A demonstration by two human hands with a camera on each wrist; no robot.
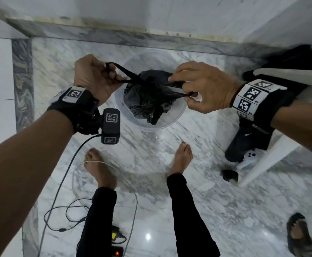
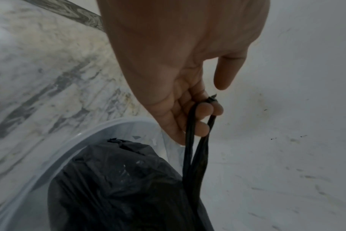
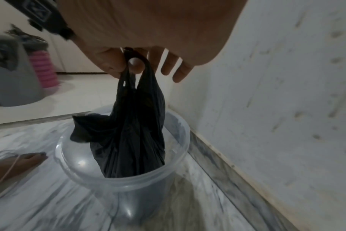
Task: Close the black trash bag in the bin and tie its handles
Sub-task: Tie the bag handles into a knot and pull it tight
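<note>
Black plastic trash bag (image 1: 147, 97) sits in the clear round bin (image 1: 177, 115); left hand (image 1: 94, 76) and right hand (image 1: 205, 88) each pinch a handle — cross them snugly, low against the gathered neck.

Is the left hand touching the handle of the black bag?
Touching. The left wrist view shows the left hand with its fingers curled round the handle of the black bag.

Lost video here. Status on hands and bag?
Left hand grips one handle. Right hand pinches the other. Black bag in bin, untied.
</note>
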